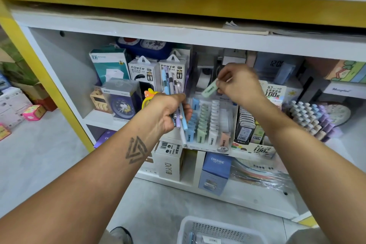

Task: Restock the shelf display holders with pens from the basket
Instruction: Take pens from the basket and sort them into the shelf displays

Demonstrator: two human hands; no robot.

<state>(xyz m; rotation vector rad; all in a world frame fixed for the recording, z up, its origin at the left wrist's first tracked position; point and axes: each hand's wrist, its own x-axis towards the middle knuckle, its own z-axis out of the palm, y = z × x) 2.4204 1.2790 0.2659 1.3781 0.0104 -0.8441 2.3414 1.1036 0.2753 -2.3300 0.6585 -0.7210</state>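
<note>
Two hands up at the shelf, both busy. Left hand [170, 113] grips a bunch of pens [174, 97], fingers curled round the barrels; blue, lilac, white ones, caps pointing up past the thumb, lower ends sticking out below the palm. Tattoo of nested triangles on that forearm.

Right hand [240, 83] pinches one small pale-green piece [210, 88] btwn thumb and fingertips, tilted, printed side showing. Can't tell if it's a pen cap or a lead case. It hangs just above the clear display holder [210, 123].

Holder sits directly below the rt hand and just right of the left. Rows inside, sorted by colour: blue, green, white, one peach piece at the front. "2B" label on front lip.

Right of the rt wrist: black lead cases in a "0.7 HB 100" tray [249, 125]; further right, rack of pastel-capped pens [311, 117].

Behind the left hand: two "POWER BANK" boxes [158, 73]; left of it, boxed blue alarm clock [120, 101].

Basket [219, 230], white mesh, on floor well below both hands, near the person's feet; a few items inside, only partly in view.
</note>
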